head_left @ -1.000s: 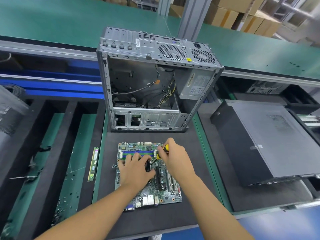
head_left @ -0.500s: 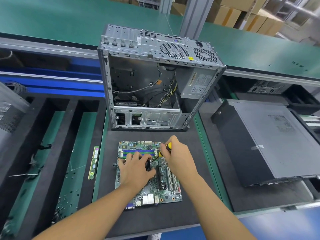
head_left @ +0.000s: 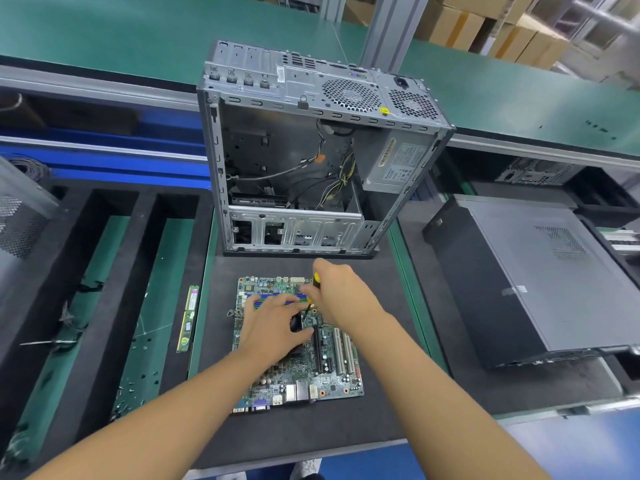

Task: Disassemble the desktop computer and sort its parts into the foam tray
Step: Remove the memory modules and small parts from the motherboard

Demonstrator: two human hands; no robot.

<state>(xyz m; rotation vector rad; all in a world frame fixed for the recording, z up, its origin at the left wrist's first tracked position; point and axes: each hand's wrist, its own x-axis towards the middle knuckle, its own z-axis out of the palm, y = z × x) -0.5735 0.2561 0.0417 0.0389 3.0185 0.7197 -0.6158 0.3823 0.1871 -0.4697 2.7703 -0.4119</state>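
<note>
A green motherboard (head_left: 308, 372) lies flat on the black foam mat in front of me. My left hand (head_left: 273, 327) rests on the board's middle, fingers curled around a dark part beneath it. My right hand (head_left: 337, 291) grips a yellow-and-black screwdriver (head_left: 313, 289), its tip pointing down onto the board beside my left thumb. Behind the board stands the open metal computer case (head_left: 311, 157), with loose cables and a power supply (head_left: 394, 164) inside. A green memory stick (head_left: 188, 318) lies in the foam tray (head_left: 114, 278) to the left.
A black closed computer case (head_left: 540, 275) lies on its side at the right. The tray's slots hold small loose screws (head_left: 138, 379) and cable ties. A green conveyor runs behind the case. The bench's front edge is close to me.
My right hand with the screwdriver has shifted slightly up and away on the board. My left hand stays put on the board's middle.
</note>
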